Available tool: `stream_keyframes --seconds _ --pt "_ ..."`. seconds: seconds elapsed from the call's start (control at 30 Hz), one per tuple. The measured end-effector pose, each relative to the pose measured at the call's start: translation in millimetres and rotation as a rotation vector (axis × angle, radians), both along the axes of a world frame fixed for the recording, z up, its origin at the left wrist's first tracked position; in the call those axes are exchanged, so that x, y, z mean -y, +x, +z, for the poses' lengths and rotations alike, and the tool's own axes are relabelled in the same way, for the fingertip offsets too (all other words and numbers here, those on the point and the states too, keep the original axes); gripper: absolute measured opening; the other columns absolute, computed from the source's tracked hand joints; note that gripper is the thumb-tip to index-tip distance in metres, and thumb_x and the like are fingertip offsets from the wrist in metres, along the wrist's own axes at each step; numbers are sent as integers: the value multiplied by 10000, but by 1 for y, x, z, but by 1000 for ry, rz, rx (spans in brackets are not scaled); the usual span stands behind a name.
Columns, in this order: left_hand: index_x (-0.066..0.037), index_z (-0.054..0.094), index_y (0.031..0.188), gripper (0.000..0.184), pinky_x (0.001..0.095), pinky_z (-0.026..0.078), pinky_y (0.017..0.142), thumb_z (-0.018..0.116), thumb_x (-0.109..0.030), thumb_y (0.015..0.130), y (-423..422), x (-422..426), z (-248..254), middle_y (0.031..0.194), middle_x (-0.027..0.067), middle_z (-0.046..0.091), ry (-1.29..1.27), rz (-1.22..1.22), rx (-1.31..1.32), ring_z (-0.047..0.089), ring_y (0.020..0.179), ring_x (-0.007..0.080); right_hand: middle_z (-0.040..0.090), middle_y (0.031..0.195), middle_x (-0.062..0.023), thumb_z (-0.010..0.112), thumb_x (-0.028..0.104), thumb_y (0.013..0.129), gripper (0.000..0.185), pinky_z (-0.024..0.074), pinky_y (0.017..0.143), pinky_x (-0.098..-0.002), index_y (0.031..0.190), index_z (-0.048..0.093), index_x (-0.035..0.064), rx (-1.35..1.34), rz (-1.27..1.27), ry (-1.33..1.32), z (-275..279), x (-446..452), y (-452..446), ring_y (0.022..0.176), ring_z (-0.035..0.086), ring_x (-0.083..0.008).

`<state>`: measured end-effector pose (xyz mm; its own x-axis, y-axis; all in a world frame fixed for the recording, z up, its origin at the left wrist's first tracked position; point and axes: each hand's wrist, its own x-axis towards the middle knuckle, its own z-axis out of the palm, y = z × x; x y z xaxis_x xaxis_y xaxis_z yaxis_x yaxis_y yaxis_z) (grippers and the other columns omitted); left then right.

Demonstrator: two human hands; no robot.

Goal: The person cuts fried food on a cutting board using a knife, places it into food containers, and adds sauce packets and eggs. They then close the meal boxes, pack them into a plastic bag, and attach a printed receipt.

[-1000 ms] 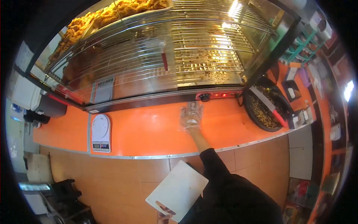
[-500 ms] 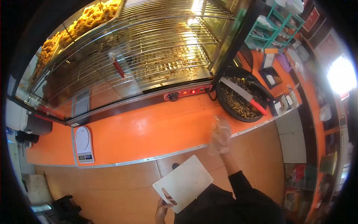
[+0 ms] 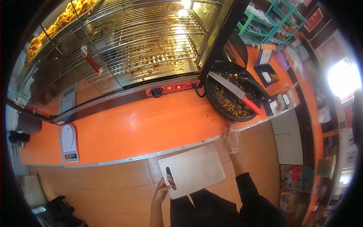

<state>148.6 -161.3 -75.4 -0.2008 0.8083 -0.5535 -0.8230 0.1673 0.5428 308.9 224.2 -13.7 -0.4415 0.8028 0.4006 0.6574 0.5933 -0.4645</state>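
Note:
A white cutting board (image 3: pixel 194 166) is held in front of my body. The fingers of my left hand (image 3: pixel 163 189) are closed around its slotted handle end. My right hand (image 3: pixel 231 140), in a clear plastic glove, is at the counter's front edge with its fingers loosely stretched and nothing visible in them. Just beyond it stands a black pan (image 3: pixel 215 102) holding brown crumbs (image 3: pixel 230 103). A knife (image 3: pixel 230 87) with a red handle lies across the pan, its handle pointing toward the front right.
A lit glass warming cabinet (image 3: pixel 151 56) with wire racks and fried food (image 3: pixel 62 20) stands behind the orange counter (image 3: pixel 124 126). A kitchen scale (image 3: pixel 69 142) sits at the left. Green shelves (image 3: pixel 278 22) and a black tray (image 3: pixel 266 75) are at the right.
The cutting board has turned flatter and swung right in my left hand. My right hand has lowered slightly toward the counter edge below the pan. The view has shifted right.

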Motion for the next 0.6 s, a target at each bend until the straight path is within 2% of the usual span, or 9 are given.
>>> stream_keyframes --seconds 0.03,0.07,0.1,0.17,0.23,0.27,0.33,0.5,0.6 --pt "-75 512 1120 351 391 495 779 647 3 806 1 -1 2 970 89 577 3 26 12 622 852 257 607 1129 -288 551 110 912 392 484 825 -523 1283 515 -12 146 -29 22 -6 1 0 994 588 -473" --pt "-75 526 1122 350 383 496 782 642 12 803 2 -2 3 959 70 580 9 53 24 627 855 251 607 1129 -288 551 110 912 392 484 825 -523 1283 515 -12 144 -26 20 -8 1 3 994 588 -473" --pt "-75 526 1122 350 383 496 782 642 12 803 3 -3 2 959 70 580 10 60 20 627 855 251 595 1157 -288 546 141 923 410 483 842 -523 1301 502 -10 229 -21 -86 -5 0 4 1014 583 -466" --pt "-77 505 1103 347 388 497 750 659 -8 799 4 -1 -1 999 119 596 13 71 1 621 836 269 582 1184 -287 541 173 933 429 482 860 -524 1319 489 -7 314 -10 -193 -9 -6 0 1034 578 -460" --pt "-76 507 1101 345 388 498 752 660 -8 799 4 0 -3 1002 123 600 17 79 10 620 837 269 574 1151 -296 507 181 951 513 467 787 -545 1415 390 -1 403 100 -206 -17 -13 -15 932 590 -474" --pt "-75 509 1099 344 388 498 754 662 -7 798 6 1 -4 1004 126 605 21 84 18 620 838 270 574 1151 -296 507 181 951 513 467 787 -545 1415 390 -1 404 105 -208 -21 -14 -21 932 590 -474" --pt "-74 512 1098 343 388 498 754 663 -5 798 9 2 -5 997 127 606 16 102 18 620 838 270 498 1340 -296 476 273 969 520 453 972 -506 1397 425 -19 270 128 -126 -11 -10 -48 1186 526 -447" --pt "-70 519 1094 333 389 500 747 656 5 801 15 4 -4 969 127 605 -16 151 54 621 828 275 478 1376 -294 448 289 977 547 427 1027 -486 1425 398 -21 323 106 -23 -22 -21 -87 1247 497 -426" --pt "-81 542 1103 334 395 494 781 636 13 797 19 7 -4 973 78 584 8 128 43 638 839 268 490 1364 -290 423 305 983 541 400 1059 -466 1411 413 -26 299 69 23 -34 -25 -109 1264 486 -408"
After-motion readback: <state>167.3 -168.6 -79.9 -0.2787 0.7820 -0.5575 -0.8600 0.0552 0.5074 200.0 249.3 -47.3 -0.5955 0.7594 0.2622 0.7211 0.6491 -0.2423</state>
